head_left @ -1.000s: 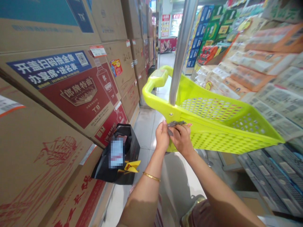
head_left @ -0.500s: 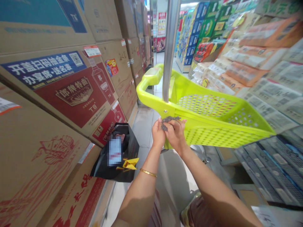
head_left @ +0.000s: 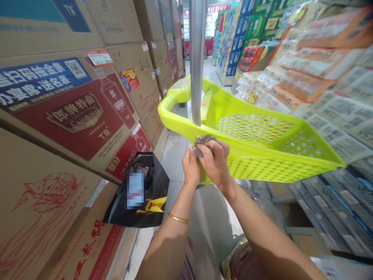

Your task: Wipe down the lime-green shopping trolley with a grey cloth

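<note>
A crumpled grey cloth is pinched in the bent fingers of my right hand. It lies against the near wall of a lime-green shopping basket, close to a bolt below the foot of a metal pole. My left hand is close beside the right one, at the near corner of the basket. Its fingers are curled and its thumb points up. What these fingers hold, if anything, is hidden. On the left wrist is a gold bracelet.
Stacked cardboard cartons line the left side. A black bag with a blurred-out phone and a yellow piece stands against them. Packaged goods are piled at right. A tiled aisle runs ahead.
The view has shifted slightly, so basket and cartons appear further left. My right hand has moved the cloth up the basket wall; the left hand now sits apart from the cloth.
</note>
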Available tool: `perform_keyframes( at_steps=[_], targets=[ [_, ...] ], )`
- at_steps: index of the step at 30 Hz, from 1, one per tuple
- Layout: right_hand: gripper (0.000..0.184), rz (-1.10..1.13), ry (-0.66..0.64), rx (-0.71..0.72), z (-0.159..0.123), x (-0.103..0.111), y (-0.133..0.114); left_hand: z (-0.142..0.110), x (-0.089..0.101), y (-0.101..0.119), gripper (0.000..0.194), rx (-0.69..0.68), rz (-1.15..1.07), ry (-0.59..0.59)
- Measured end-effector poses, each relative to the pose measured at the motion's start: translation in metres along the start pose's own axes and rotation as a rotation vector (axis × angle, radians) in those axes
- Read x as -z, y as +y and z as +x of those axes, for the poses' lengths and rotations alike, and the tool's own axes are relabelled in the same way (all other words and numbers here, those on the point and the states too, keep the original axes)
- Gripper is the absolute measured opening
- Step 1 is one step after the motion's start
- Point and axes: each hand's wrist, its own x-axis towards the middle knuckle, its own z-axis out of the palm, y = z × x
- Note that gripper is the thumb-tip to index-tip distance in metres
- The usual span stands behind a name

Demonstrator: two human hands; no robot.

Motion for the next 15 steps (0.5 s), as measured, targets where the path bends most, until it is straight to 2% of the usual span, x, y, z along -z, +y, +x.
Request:
perform_keyframes(
  at_steps=[4, 11, 15],
  targets=[
    [0.022, 0.016, -0.051, -0.032, -0.011, -0.01, -0.001, 0.003, 0.002, -0.001, 0.048, -0.003, 0.035, -0.003],
    [0.015, -0.036, -0.113, 0.076, -0.044, -0.025, 0.01, 0.012, 0.003, -0.009, 0.051, 0.059, -0.028, -0.049],
    [0.017, -0.032, -0.151, 0.117, -0.042, -0.024, 0.015, 0.016, 0.001, -0.011, 0.051, 0.051, -0.041, -0.078]
  ],
)
